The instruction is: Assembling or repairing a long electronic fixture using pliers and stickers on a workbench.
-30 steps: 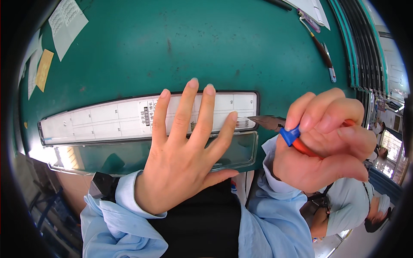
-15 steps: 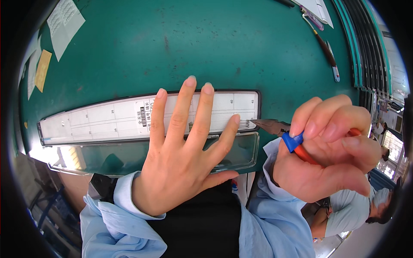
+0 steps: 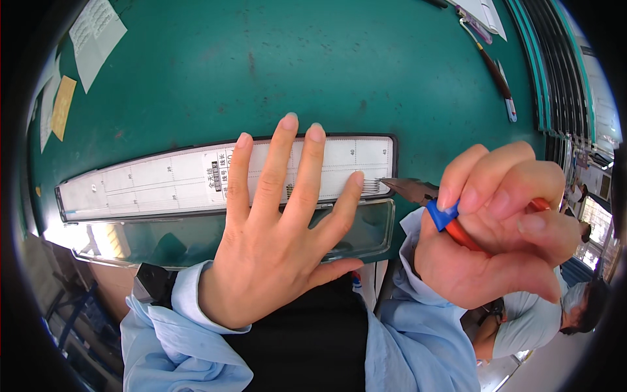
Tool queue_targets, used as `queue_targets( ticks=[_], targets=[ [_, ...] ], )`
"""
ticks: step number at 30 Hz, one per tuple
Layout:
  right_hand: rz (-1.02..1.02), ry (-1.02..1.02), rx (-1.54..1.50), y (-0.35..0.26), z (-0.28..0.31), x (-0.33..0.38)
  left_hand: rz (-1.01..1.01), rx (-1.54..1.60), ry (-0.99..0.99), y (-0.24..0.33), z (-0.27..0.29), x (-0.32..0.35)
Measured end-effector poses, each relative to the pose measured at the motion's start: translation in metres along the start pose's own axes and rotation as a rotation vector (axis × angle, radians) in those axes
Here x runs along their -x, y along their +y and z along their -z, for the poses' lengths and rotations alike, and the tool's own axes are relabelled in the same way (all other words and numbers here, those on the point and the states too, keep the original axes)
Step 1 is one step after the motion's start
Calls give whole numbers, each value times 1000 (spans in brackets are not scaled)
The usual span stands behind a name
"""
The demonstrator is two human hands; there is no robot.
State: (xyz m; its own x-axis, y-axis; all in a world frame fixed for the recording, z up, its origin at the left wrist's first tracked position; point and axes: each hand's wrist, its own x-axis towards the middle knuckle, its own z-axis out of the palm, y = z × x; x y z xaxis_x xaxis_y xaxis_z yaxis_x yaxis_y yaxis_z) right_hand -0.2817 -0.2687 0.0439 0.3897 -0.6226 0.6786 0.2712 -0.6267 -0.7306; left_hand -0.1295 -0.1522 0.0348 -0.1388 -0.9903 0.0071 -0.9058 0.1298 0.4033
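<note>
Nearest, the left hand [image 3: 274, 242] lies flat with fingers spread, pressing down on a long white ruled strip [image 3: 163, 183] and the clear plastic cover [image 3: 353, 228] at the near edge of the green bench [image 3: 196, 78]. To its right the right hand [image 3: 496, 228] is curled tight round the red and blue handles of a pair of pliers [image 3: 418, 193], whose dark tip meets a small row of fine wires [image 3: 371, 187] at the strip's right end, just beside the left little finger. Doing this well seems to call for steady downward pressure from the flat hand so the strip cannot slide, and for keeping the tip level with the wires and clear of the finger. Farther off, at the far left, a white paper sheet [image 3: 95, 32] and a small yellow slip [image 3: 62, 108] lie on the bench; at the far right lies a slim dark tool [image 3: 493, 65] beside long dark rails [image 3: 555, 65].
</note>
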Motion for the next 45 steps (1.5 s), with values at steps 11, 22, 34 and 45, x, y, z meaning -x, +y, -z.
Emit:
queue_targets(
  ticks=[11, 22, 34, 45],
  targets=[
    [2, -104, -64, 6, 9, -8, -18, 70, 15, -4, 3, 3],
    [-24, 26, -100, 4, -2, 0, -17, 57, 8, -4, 3, 2],
    [16, 56, -103, 12, -8, 1, -10, 65, 27, -6, -1, 5],
    [106, -202, 1251, 11, 38, -25, -33, -46, 109, -16, 14, 4]
  ],
)
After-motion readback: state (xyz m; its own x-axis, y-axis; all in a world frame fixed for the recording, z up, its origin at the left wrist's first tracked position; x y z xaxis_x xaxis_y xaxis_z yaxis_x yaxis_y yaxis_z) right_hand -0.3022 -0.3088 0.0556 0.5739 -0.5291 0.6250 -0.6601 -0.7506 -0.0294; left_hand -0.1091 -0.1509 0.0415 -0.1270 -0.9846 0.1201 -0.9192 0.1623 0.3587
